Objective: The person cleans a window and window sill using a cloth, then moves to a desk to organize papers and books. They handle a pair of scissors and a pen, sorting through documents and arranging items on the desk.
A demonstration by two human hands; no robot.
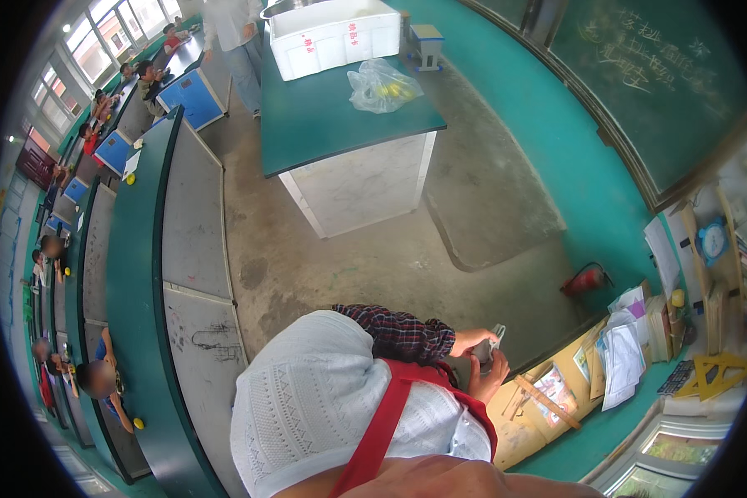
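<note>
Both hands meet in front of my body, around a small, partly see-through grey object (pixel 483 353), perhaps plastic or film. My left hand (pixel 470 341), coming out of a dark plaid oversleeve (pixel 404 333), grips its upper side. From below, my right hand (pixel 488 376) holds the same object with bent fingers. A pale clear piece sticks up past the fingertips. The fingers hide much of the object, so I cannot tell exactly what it is. I wear a white knit top (pixel 305 398) and a red apron (pixel 380 429).
A wooden desk or shelf (pixel 504 442) with papers and a wooden ruler (pixel 548 401) lies beside my hands. A fire extinguisher (pixel 585 281) stands by the wall. A green-topped table (pixel 324 124) bears a foam box (pixel 336 43) and a plastic bag (pixel 383 87). People sit along desks (pixel 137 311).
</note>
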